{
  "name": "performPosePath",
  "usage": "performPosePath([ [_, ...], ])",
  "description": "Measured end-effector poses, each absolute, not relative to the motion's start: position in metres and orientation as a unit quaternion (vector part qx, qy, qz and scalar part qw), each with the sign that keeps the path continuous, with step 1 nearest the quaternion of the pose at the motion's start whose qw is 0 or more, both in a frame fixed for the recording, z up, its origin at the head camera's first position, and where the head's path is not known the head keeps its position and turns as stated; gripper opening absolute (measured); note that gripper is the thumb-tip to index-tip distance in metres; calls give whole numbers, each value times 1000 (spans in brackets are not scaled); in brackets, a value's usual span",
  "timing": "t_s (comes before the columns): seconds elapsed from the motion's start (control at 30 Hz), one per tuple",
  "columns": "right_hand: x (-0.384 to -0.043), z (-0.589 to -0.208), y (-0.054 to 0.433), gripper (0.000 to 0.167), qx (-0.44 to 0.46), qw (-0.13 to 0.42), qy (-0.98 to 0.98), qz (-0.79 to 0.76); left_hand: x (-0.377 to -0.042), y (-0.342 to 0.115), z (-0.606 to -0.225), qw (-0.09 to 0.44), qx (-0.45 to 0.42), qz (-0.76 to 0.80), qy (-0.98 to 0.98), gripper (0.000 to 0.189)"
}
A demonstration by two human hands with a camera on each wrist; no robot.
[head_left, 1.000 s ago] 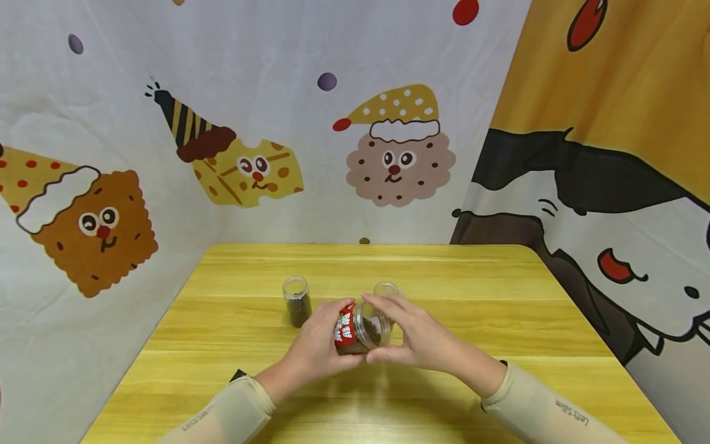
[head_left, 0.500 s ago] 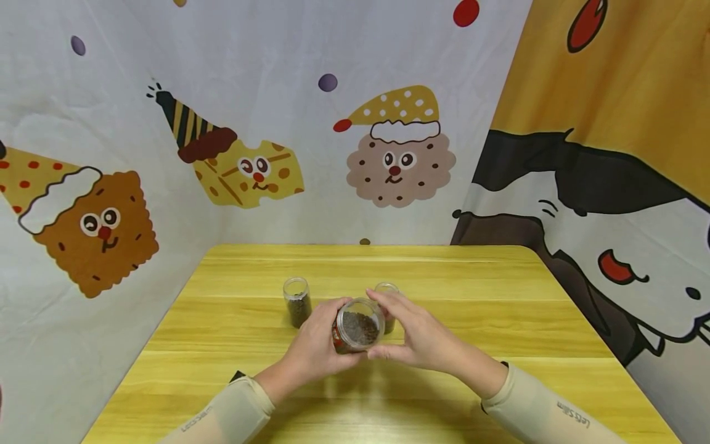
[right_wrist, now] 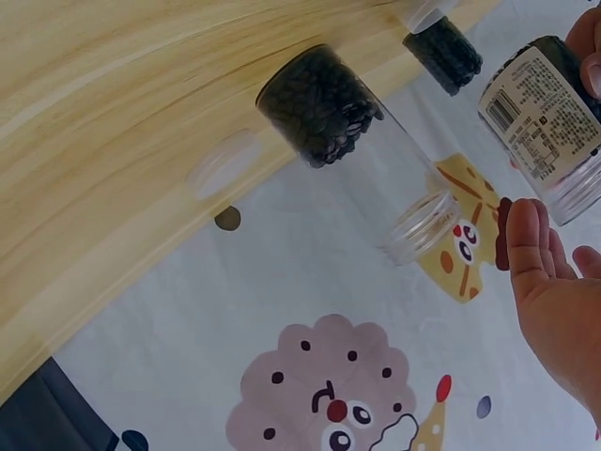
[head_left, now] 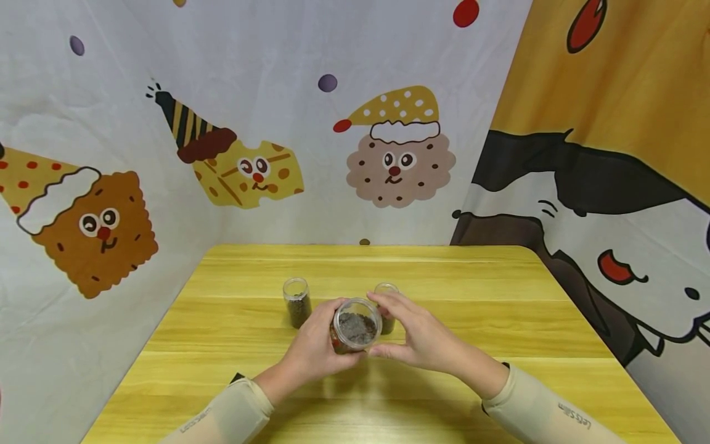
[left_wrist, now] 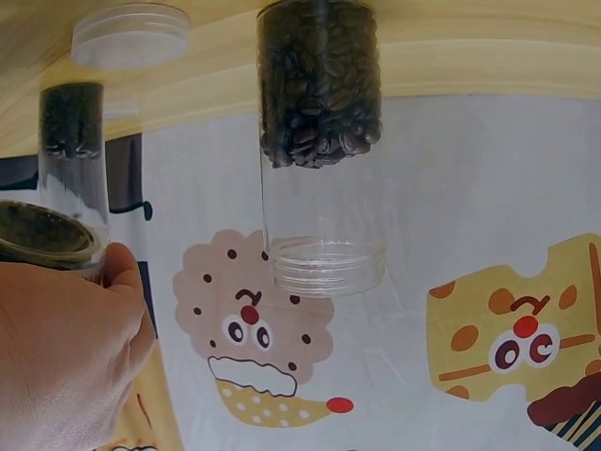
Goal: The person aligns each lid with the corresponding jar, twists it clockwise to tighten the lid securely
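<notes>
Jar (head_left: 357,327), uncapped and part full of dark grains, is held above the middle of the tabletop (head_left: 477,290), well in from its left and right edges. The left hand (head_left: 314,346) curls round its side, apparently bearing the weight. The right hand (head_left: 407,331) grips nothing: its fingers stretch nearly straight beside the rim, perhaps as a guard; whether a fingertip touches is hard to tell. The mouth tilts toward the person, probably so the contents can be seen without spilling. Behind stand two upright, lidless jars of dark beans: the left jar (head_left: 298,305), nearer the left edge, and the right jar (right_wrist: 362,141), likely spaced for easy reach. A clear lid (left_wrist: 131,39) lies on the tabletop, presumably off for access.
</notes>
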State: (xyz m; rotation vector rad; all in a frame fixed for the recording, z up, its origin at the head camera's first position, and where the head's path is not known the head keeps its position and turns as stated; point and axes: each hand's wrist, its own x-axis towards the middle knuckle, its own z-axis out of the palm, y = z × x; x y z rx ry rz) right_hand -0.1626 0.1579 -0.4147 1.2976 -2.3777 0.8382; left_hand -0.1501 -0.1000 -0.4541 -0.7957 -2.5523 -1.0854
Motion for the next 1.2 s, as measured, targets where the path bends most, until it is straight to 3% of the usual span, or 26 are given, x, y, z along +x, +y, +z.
performPosePath([
  [1.2,-158,-418,164,93,427,138,-848,281,-146,-101,-458,119,-261,-426,-858,99],
])
